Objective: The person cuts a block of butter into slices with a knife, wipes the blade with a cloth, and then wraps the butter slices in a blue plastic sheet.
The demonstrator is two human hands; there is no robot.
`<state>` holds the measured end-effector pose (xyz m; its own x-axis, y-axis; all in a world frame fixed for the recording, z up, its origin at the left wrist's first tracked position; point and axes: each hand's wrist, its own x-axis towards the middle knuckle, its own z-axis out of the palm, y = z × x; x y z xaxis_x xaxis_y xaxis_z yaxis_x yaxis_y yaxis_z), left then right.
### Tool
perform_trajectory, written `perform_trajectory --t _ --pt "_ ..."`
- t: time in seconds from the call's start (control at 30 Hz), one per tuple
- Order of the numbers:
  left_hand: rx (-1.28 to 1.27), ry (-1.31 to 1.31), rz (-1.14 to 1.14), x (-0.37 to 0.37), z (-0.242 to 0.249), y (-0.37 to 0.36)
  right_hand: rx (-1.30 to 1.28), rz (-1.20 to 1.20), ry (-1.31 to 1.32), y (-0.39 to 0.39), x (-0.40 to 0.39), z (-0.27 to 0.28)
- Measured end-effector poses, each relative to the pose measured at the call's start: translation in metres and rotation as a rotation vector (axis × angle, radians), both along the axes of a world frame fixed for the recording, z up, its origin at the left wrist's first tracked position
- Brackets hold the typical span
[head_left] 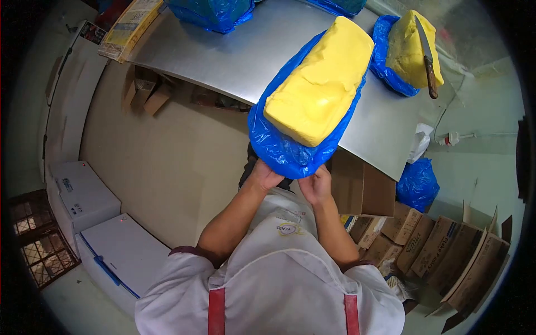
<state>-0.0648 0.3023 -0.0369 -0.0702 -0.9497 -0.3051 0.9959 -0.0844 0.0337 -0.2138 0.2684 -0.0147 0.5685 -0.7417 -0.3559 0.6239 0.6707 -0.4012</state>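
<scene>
A large yellow block of butter or margarine [321, 84] lies on a spread blue plastic bag [273, 142], its near end overhanging the front of the steel table [223, 67]. My left hand [265, 174] is closed on the near left edge of the bag. At the near right edge, my right hand [316, 184] also grips the plastic, thumb towards the block. Most fingers of both hands are hidden under the bag. A second, smaller yellow block [405, 53] sits on blue plastic at the right, with a wooden-handled knife [429, 61] lying on top.
Blue-wrapped blocks [215, 14] stand at the back of the table, and a yellow carton [131, 28] is at its left end. Under and beside the table are an open cardboard box [363, 184], several cartons [430, 245] and a blue bag [417, 184]. White chest freezers [125, 251] line the left.
</scene>
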Motion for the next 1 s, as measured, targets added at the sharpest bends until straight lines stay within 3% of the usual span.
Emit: perform_trajectory --t 0.07,0.37,0.43,0.53,0.67,0.77,0.87,0.93,1.0 --pt "-0.030 -0.083 -0.010 0.004 0.013 -0.003 -0.050 0.006 0.075 -0.006 0.009 0.005" --pt "0.026 0.018 0.033 0.000 0.036 0.002 -0.130 -0.001 0.272 -0.015 0.022 0.019" --pt "0.004 0.118 -0.006 0.002 -0.021 0.024 -0.120 -0.019 0.356 -0.015 0.028 0.027" --pt "0.191 -0.135 -0.002 -0.003 -0.033 0.043 -0.149 -0.055 0.516 -0.011 0.031 0.027" --pt "0.325 -0.515 0.011 -0.020 -0.025 0.043 -0.568 0.010 0.699 -0.006 0.022 0.006" --pt "0.237 -0.558 -0.083 -0.022 -0.021 0.048 -0.815 0.011 0.879 -0.005 0.013 0.002" --pt "0.266 -0.690 -0.322 -0.020 -0.040 0.048 -0.927 -0.017 0.993 0.001 -0.014 -0.014" --pt "0.291 -0.650 -0.254 -0.026 -0.016 0.040 -0.902 -0.063 1.090 0.004 -0.027 0.004" --pt "0.256 -0.658 -0.162 -0.028 -0.012 0.030 -0.875 -0.009 1.168 0.004 -0.035 -0.014"
